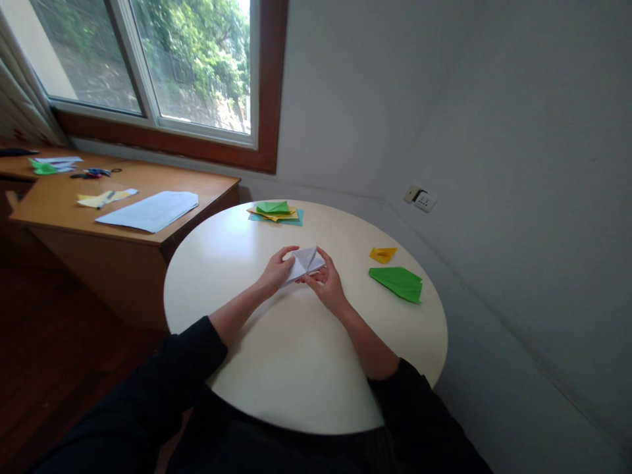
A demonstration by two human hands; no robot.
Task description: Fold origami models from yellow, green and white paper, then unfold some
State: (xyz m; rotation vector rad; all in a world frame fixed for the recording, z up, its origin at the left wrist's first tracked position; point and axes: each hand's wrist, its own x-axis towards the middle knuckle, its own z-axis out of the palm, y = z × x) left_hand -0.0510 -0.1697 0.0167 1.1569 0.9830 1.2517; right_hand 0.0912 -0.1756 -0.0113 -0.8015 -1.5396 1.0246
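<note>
Between my two hands, above the middle of the round white table (296,368), is a folded sheet of white paper (302,261) with a pointed flap at its top. My left hand (277,271) grips its left side, thumb on the upper face. At the right side, my right hand (328,283) holds the edge between thumb and fingers. Some of the fingers are hidden beneath the paper. To the right of my right hand lie a green folded paper plane (399,283) and a small yellow folded paper (382,254).
A stack of coloured papers (276,214), green, yellow and blue, lies at the table's far edge. On the wooden desk (133,178) at left are white sheets (153,209), a pen on yellow paper (106,199) and scissors (99,172). A wall socket (425,201) is at right.
</note>
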